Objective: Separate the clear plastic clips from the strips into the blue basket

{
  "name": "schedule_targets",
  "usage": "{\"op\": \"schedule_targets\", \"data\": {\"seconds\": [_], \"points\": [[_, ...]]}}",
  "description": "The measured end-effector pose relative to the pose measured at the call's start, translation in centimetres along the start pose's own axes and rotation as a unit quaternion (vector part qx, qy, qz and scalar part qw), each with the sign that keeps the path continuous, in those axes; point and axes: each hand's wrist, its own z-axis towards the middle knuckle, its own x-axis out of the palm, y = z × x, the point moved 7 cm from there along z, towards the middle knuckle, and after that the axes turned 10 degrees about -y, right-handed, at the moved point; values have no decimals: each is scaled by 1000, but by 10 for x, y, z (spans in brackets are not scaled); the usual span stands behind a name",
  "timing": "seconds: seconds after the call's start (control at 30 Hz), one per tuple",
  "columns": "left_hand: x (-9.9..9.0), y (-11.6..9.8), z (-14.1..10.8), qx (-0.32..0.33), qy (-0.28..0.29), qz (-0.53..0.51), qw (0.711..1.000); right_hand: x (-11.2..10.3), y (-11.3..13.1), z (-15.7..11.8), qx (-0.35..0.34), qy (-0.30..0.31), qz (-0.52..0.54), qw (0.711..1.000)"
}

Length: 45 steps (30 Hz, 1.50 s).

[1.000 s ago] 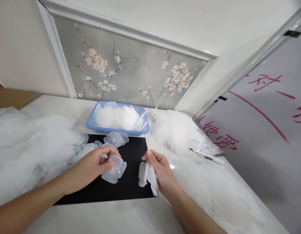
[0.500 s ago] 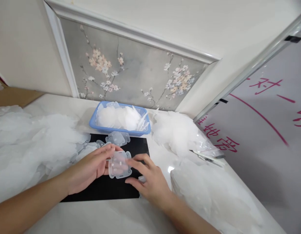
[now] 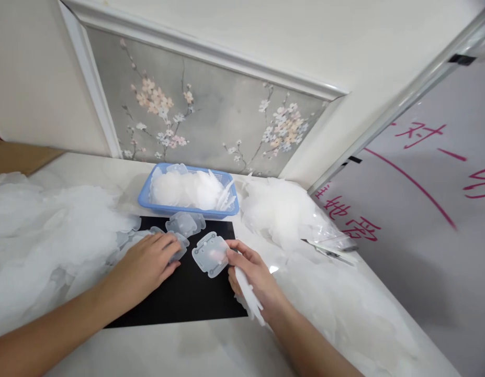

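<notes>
My right hand (image 3: pixel 252 277) pinches a flat translucent plastic piece (image 3: pixel 210 255) between thumb and index finger. The piece has notched edges and small holes, and is held tilted over the black mat (image 3: pixel 195 298). More such pieces (image 3: pixel 248 293) form a stack in the same palm. At the mat's far left, my left hand (image 3: pixel 150 262) is closed with its fingertips on another translucent plastic piece (image 3: pixel 182 248); part of that piece is hidden under the fingers. Just beyond it lie overlapping loose pieces (image 3: pixel 184 223).
A blue basket (image 3: pixel 142 196) filled with similar pieces stands behind the mat. A large heap (image 3: pixel 69 225) spreads at the left. Bagged pieces (image 3: pixel 281 209) lie at the back right, with another heap (image 3: pixel 344 314) nearer. A whiteboard (image 3: pixel 415 220) bounds the right side.
The plastic piece has passed from my left hand to my right and moved rightward. My left hand has turned palm down onto the loose pieces. The stack in my right palm now shows.
</notes>
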Motion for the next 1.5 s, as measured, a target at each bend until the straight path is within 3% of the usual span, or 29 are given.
{"op": "schedule_targets", "data": {"seconds": [0.13,0.27,0.37,0.47,0.53,0.6,0.67,0.73,0.8,0.93,1.0,1.03,1.1,1.2,1.3,1.5], "points": [[-12,0,4,-68,-20,-66,995,-1,-1,1,-2,-5,-5,1000],[-17,6,4,-204,5,-212,956,-4,7,-1,-45,-36,-24,998],[-21,11,2,-264,-18,-264,928,-5,11,-1,-79,-48,-56,994],[-18,17,-3,-332,-42,-344,877,-5,10,-1,-91,-43,-98,990],[-10,17,-6,-380,-28,-427,820,-2,12,-4,-119,-34,-154,980],[-2,13,-8,-417,-2,-503,757,4,20,-10,-196,-24,-235,952],[3,7,-10,-439,18,-549,711,14,29,-20,-303,-3,-304,903],[3,3,-10,-447,28,-574,686,23,31,-30,-380,23,-341,859],[3,0,-11,-452,38,-584,673,27,26,-32,-405,38,-365,838],[2,-6,-14,-454,62,-582,672,31,17,-34,-447,53,-412,792],[2,-8,-14,-441,81,-577,683,34,18,-36,-454,64,-404,791],[2,-8,-13,-427,89,-563,702,33,20,-35,-435,60,-385,811],[-1,1,-6,-391,75,-503,767,28,20,-27,-340,37,-322,883],[-13,28,7,-356,-34,-388,850,14,9,-13,-137,0,-180,974],[-17,51,18,-334,-87,-316,884,5,2,-6,-30,-9,-65,997],[-4,56,29,-291,-20,-226,930,-2,-5,0,53,10,25,998]]}}
